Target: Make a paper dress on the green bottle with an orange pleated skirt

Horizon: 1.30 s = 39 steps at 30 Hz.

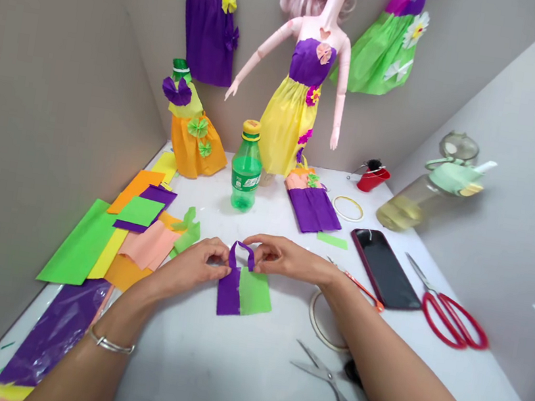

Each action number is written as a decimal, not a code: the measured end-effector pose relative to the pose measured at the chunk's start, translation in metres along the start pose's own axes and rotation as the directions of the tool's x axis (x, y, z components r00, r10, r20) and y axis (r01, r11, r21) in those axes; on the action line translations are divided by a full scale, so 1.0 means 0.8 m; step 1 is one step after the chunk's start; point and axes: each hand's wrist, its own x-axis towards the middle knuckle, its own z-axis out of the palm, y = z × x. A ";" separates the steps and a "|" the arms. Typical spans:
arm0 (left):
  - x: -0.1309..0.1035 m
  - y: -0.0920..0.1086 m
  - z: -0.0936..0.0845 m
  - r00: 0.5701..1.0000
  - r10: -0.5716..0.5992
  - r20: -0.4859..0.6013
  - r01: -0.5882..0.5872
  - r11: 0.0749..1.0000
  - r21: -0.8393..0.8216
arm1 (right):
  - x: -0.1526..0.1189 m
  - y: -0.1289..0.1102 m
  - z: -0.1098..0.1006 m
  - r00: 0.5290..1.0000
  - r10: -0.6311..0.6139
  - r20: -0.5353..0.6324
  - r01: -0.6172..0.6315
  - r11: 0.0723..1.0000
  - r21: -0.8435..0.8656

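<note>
A person's two bare hands work at a white counter [183,374], both closing in on a narrow purple strap [241,245] that arches above a small two-tone pouch [241,293]. The pouch lies at the middle of the counter between the hands, purple on its left half and pale green on its right. The left hand [199,260], a silver bracelet [111,343] on its wrist, pinches the strap's left end at the pouch's upper edge; the right hand [284,258] has a narrow grip on the strap's right side, its index finger bent near the top of the loop. Left of the hands, sheets of colored paper [141,209] in green, orange, yellow, purple and peach overlap in a pile. Behind the pouch stand a green bottle [246,174] with a yellow cap and a doll [308,87] in a purple and yellow dress, with a purple and peach bag [313,207] lying just beside the doll's skirt. On the right, a dark phone [387,270] rests near red-handled scissors [450,316], while black-handled scissors [335,389] lie open closer to the camera, partly beneath the right forearm, near a roll of tape [324,325].
</note>
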 end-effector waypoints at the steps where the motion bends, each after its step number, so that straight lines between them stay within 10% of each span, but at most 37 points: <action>1: 0.000 0.000 0.000 1.000 -0.005 0.000 0.005 1.000 0.004 | 0.000 -0.001 0.002 1.000 0.005 -0.011 -0.005 1.000 -0.003; 39: -0.001 -0.010 -0.009 0.993 0.005 0.118 -0.008 1.000 0.023 | 0.003 0.017 0.001 0.998 0.017 -0.064 -0.023 0.995 -0.097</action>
